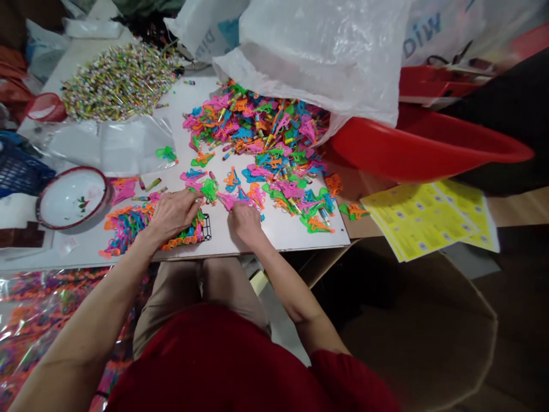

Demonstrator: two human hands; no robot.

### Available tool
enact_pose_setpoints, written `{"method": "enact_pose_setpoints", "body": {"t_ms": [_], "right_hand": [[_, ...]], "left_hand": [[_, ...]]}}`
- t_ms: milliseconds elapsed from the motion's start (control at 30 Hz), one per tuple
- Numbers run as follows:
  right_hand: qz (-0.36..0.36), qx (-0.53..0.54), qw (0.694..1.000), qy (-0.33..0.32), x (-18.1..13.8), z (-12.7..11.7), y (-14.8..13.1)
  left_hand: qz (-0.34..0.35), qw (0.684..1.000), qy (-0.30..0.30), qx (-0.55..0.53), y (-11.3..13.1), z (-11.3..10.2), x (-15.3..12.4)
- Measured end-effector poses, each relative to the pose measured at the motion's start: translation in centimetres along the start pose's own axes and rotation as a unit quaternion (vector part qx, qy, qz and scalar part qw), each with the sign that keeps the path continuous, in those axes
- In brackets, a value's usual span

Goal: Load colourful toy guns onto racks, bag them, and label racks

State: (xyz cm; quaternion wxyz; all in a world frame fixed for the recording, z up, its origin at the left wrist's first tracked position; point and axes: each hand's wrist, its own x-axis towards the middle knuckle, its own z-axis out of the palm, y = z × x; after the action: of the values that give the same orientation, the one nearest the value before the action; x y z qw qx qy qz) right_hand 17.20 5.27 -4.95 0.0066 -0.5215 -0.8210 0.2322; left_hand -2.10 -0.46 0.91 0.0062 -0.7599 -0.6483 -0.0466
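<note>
My left hand [178,212] is curled above a tight row of small colourful plastic toys [128,226], its fingertips closed at a green plastic toy [209,190]. My right hand [246,224] is closed on a pink plastic toy [228,200] just to the right; its fingertips are partly hidden. A black wire rack [207,228] shows at the right end of the row, under and beside my left hand. Beyond both hands spreads a loose heap of pink, green, orange and blue toys [257,123] with small wrapped tubes among them.
A pile of small wrapped tubes [120,80] lies at the back left, near a white red-rimmed bowl [96,197] and a blue basket [21,166]. A white plastic bag [326,51] overhangs the heap. On the right are a red basin [429,146] and yellow printed sheets [420,214].
</note>
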Motion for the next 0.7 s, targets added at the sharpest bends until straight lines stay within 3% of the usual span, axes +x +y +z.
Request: {"method": "enact_pose_setpoints", "body": {"t_ms": [67,167,300,433,567,700], "right_hand": [[-0.024,0.115,0.992,0.044,-0.8,-0.1,0.1],[-0.069,0.313,0.941,0.107,-2.8,1.5,-0.3],[-0.051,0.419,0.904,0.067,-4.9,6.0,-1.5],[-0.069,0.363,0.925,0.087,-4.8,8.6,-1.9],[-0.153,0.194,0.966,0.076,-4.4,8.6,-2.3],[-0.165,0.078,0.982,0.039,-4.8,7.8,-3.6]], "left_hand": [[0.001,1.0,-0.003,-0.004,0.0,-0.1,0.0],[-0.001,1.0,-0.006,-0.006,0.1,-0.2,0.0],[-0.001,1.0,-0.012,-0.008,0.2,-0.3,0.0],[0.001,1.0,-0.004,0.004,0.2,-0.2,0.0],[0.008,1.0,0.015,-0.004,0.1,0.1,0.0],[0.007,1.0,0.013,-0.024,0.1,0.3,-0.2]]}}
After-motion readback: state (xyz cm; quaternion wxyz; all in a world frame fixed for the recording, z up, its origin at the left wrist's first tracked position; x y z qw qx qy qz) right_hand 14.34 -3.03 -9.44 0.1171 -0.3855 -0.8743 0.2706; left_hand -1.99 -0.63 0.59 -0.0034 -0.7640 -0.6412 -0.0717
